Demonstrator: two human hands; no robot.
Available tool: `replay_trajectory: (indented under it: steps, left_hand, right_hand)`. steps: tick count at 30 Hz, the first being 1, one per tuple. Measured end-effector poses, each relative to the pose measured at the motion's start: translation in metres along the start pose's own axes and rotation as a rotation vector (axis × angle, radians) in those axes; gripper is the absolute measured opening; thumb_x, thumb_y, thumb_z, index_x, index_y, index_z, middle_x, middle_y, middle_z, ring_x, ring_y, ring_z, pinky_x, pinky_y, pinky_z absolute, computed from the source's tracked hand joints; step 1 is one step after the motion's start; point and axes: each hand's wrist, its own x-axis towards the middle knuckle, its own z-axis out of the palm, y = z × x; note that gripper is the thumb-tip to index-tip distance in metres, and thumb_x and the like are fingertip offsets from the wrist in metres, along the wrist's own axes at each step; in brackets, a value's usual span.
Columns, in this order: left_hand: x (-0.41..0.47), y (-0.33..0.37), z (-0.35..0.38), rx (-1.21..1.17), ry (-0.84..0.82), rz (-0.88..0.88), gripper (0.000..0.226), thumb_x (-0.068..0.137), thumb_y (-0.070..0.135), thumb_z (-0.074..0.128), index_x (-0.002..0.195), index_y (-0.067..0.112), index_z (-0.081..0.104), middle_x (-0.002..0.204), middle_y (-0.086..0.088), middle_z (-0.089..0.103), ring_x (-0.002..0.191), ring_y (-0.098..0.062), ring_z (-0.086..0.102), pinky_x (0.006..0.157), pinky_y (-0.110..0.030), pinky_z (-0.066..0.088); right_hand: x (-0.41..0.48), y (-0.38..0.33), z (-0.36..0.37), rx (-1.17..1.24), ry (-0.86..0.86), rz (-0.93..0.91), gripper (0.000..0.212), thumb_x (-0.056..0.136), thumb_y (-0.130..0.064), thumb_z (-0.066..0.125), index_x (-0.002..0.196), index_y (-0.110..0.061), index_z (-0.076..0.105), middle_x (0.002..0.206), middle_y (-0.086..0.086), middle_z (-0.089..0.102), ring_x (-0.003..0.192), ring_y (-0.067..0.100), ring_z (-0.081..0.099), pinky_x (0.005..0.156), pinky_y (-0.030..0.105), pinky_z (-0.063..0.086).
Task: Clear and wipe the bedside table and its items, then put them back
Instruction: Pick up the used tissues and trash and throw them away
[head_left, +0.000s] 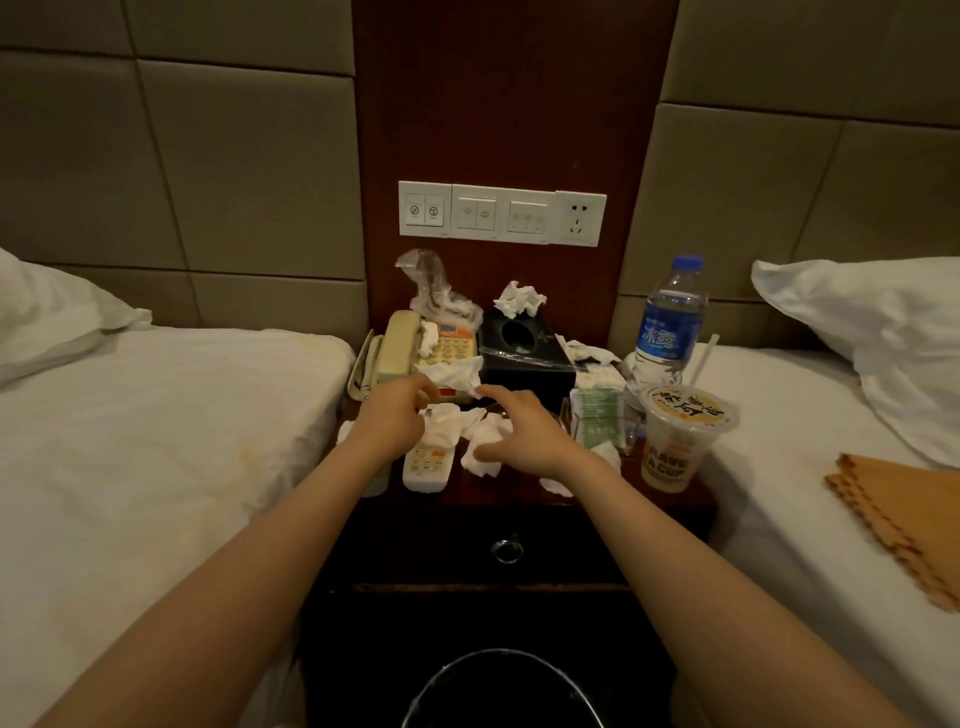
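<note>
Head view looks down on a cluttered bedside table (511, 496) set between two white beds. At its left edge sits a beige telephone (402, 345), stiff and fairly heavy, best lifted by its base with the handset held down so the cord does not drag. The left hand (392, 415) hovers just in front of it, fingers loosely bent and pinching nothing that shows. Below it a white remote (426, 465) lies half under crumpled tissues (485, 441); these are featherlight and soft, so I judge they can be gathered in handfuls and dropped into the black bin (498, 691) below. Whether any are damp cannot be told. The right hand (524, 431) is spread flat over the tissues, its thumb apart from the fingers. Behind the hands stands a black tissue box (522, 358), light and rigid, easy to take by its sides. Further right, a water bottle (670, 317) and a sealed drink cup (675, 436) with a straw stand close together. Both look liquid-heavy and tippy, and want an upright grasp around the middle. An orange cloth (904, 519) waits on the right bed.
</note>
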Motion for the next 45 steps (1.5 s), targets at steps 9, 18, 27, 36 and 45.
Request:
replay_trajectory:
  steps: [9,18,27,36,45]
  left_hand:
    - [-0.008,0.025,0.024,0.368,-0.313,0.246,0.05,0.09,0.001,0.045,0.136,0.022,0.047,0.136,-0.01,0.051,0.124,-0.027,0.047,0.097,-0.034,0.041]
    - [-0.01,0.032,0.034,0.345,-0.144,0.137,0.031,0.088,0.0,0.047,0.117,0.009,0.054,0.123,-0.014,0.057,0.11,-0.03,0.055,0.082,-0.034,0.044]
    - [-0.009,0.026,0.036,0.522,-0.227,0.181,0.034,0.091,0.003,0.047,0.123,0.007,0.059,0.126,-0.014,0.055,0.115,-0.029,0.054,0.092,-0.033,0.044]
    - [-0.032,0.036,0.018,0.114,0.101,0.102,0.031,0.091,0.004,0.049,0.114,0.008,0.068,0.12,-0.011,0.064,0.111,-0.026,0.057,0.089,-0.03,0.043]
    - [-0.104,0.051,0.003,-0.33,-0.189,0.032,0.024,0.08,0.0,0.059,0.074,0.018,0.074,0.073,0.007,0.066,0.066,-0.002,0.054,0.051,-0.001,0.04]
  right_hand:
    - [-0.013,0.002,0.002,0.053,0.295,0.013,0.03,0.086,0.003,0.049,0.105,-0.01,0.07,0.112,0.008,0.066,0.099,0.022,0.06,0.076,0.025,0.046]
    - [-0.057,0.041,-0.028,0.078,0.405,0.211,0.032,0.083,-0.008,0.055,0.111,-0.015,0.067,0.102,0.003,0.067,0.087,0.015,0.059,0.069,0.023,0.044]
    - [-0.051,0.063,0.002,-0.006,0.295,0.326,0.028,0.083,-0.008,0.059,0.108,-0.014,0.069,0.119,0.009,0.062,0.105,0.023,0.059,0.073,0.024,0.045]
    - [-0.07,0.051,-0.005,0.273,0.438,0.191,0.02,0.081,-0.001,0.057,0.093,-0.01,0.069,0.09,0.0,0.063,0.083,0.013,0.058,0.061,0.015,0.041]
    - [-0.091,0.063,0.014,0.435,-0.523,0.216,0.02,0.081,0.009,0.058,0.082,-0.011,0.064,0.084,0.003,0.059,0.081,0.014,0.058,0.074,0.027,0.049]
